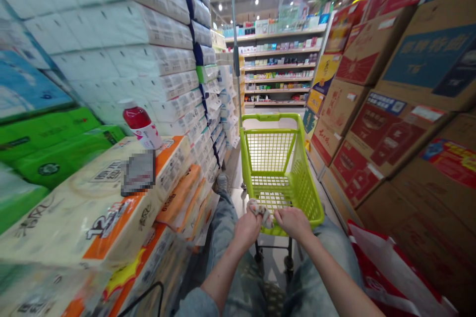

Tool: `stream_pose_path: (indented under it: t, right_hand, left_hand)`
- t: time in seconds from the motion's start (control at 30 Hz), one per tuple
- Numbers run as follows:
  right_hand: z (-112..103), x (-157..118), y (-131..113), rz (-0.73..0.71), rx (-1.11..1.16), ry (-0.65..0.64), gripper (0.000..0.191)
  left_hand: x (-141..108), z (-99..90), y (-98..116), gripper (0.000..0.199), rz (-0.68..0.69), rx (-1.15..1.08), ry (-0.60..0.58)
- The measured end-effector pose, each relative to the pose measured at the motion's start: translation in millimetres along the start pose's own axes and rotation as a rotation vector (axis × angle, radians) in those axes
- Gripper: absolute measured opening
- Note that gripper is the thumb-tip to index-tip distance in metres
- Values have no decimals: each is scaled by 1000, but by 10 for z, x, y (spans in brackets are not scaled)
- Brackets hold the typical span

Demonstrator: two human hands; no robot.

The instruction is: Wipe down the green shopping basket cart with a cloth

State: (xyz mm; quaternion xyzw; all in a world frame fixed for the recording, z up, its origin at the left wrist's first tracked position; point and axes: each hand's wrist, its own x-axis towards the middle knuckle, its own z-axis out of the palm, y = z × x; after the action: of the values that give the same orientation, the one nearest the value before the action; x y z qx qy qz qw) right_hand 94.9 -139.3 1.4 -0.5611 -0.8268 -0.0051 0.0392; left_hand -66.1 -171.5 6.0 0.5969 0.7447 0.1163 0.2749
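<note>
A yellow-green shopping cart [243,158] stands right in front of my knees, its plastic basket facing me. My left hand [248,229] is closed on a small crumpled white cloth [261,212] with coloured specks, over the near end of the basket. Just to the right, my right hand [294,223] has its fingers curled closed at the near rim. What its fingers hold, if anything, is hidden from me. Through the basket's grid the floor shows.
Stacked tissue packs [163,54] rise on the left. A red-and-white bottle [143,124] and a blurred-out phone-like device [139,172] rest on a cream pack [70,198]. Cartons [366,138] line the right, with a red bag [386,262] below. Shelves [278,72] stand ahead.
</note>
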Motion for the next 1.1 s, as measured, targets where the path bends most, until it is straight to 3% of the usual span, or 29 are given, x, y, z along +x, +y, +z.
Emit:
stream_pose_path:
  t: [0.33,0.53,0.9,1.1]
  right_hand:
    - [-29,129,-120,32,19,-52,52]
    - [-15,229,-98,76,38,-74,54]
    - [-40,276,221,141,43,-182,53]
    - [-28,252,109,143,36,-194,55]
  left_hand:
    - [290,-51,7,29,-53,-9,146]
    - [375,-69,43,31,-46,0,136]
    - [469,76,222,37,31,-17,89]
    - [517,122,139,34,93,-138,91]
